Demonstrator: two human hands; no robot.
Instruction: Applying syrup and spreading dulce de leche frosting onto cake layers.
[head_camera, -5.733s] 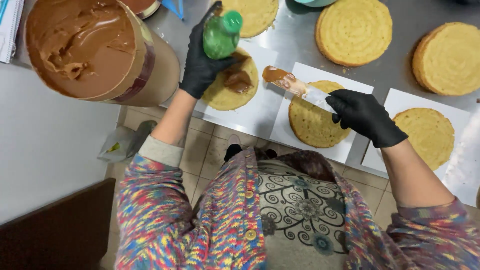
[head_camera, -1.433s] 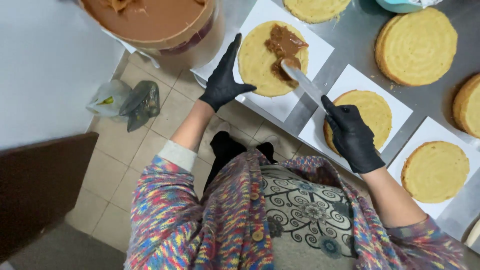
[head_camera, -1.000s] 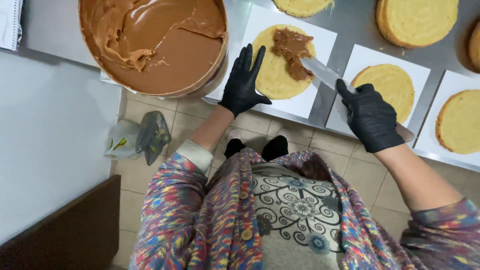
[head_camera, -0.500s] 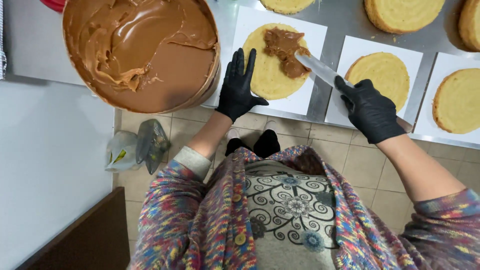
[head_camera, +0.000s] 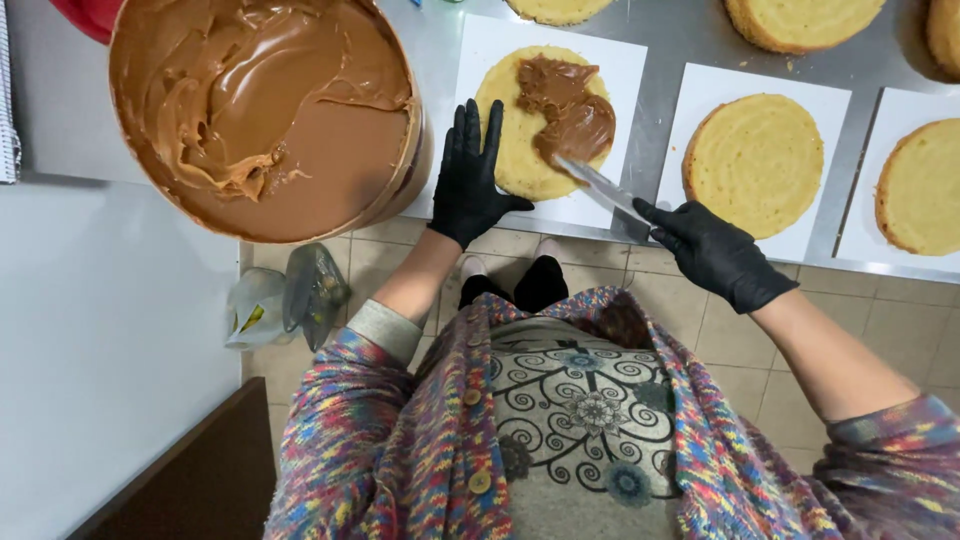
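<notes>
Gloved left hand (head_camera: 474, 180) spread flat on white card (head_camera: 610, 60) beside sponge cake (head_camera: 520, 140), right hand (head_camera: 712, 252) gripping palette knife (head_camera: 600, 186), blade in caramel spread (head_camera: 568, 108), steel tabletop (head_camera: 660, 40)

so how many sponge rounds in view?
5. One under the left hand with brown cream, at; plain ones at and, cut by the right edge; two at the top edge, and. More may lie out of frame.
</notes>
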